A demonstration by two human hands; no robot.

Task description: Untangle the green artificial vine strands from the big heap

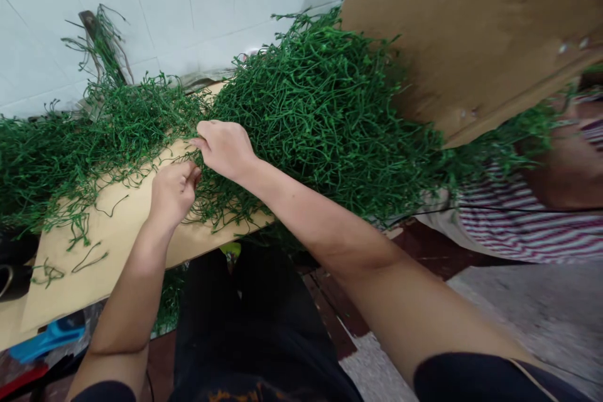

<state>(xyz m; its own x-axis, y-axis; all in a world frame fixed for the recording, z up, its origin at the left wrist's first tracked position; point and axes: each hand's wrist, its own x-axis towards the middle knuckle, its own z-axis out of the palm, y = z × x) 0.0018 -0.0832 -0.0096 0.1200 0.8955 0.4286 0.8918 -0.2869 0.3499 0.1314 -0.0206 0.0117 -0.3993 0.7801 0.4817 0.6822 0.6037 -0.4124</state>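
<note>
Thin green plastic-looking stems with small knobbed ends lie in a big tangled heap (pixel 311 100) right in front of me. My right hand (pixel 226 147) is closed at the heap's left edge, thumb and fingertips pinched on a thin green stem. Just below and to its left, my left hand (pixel 173 193) is closed too, its fingertips pinched over the stems. The strand between the two hands is mostly hidden by my fingers. Both hands are over a tan board (pixel 113 245) that has a few loose stems on it.
A second stem pile (pixel 108 119) spreads along the board's left and back. A large cardboard sheet (pixel 471 31) leans in at the right. Beside it sits another person in striped clothing (pixel 527 220). A blue plastic item (pixel 51 336) lies below left. White tiles (pixel 155 0) cover the wall.
</note>
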